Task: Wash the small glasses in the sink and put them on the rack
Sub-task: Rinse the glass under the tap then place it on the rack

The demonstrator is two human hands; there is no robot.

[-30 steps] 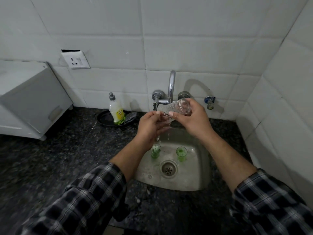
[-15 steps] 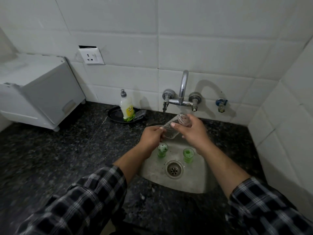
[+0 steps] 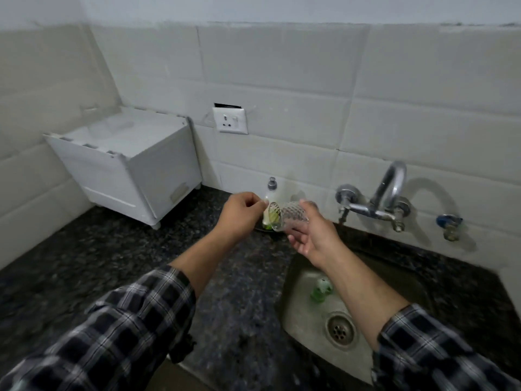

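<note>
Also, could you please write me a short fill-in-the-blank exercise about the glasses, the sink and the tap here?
1. The right hand grips the clear glass, which is tipped on its ____.
2. One ____ glass stands in the sink.
3. The tap is mounted on the ____.
4. The white rack sits on the counter to the ____ of the sink.

Missing words: side; green; wall; left.

The sink (image 3: 304, 331) sits in the counter (image 3: 112, 249), one small glass (image 3: 321, 290) inside. From it, the tap (image 3: 386, 193) stands at one o'clock, the rack (image 3: 135, 165) at ten; at eleven, the held glass (image 3: 291, 215) hangs before the soap bottle (image 3: 271, 187).
</note>
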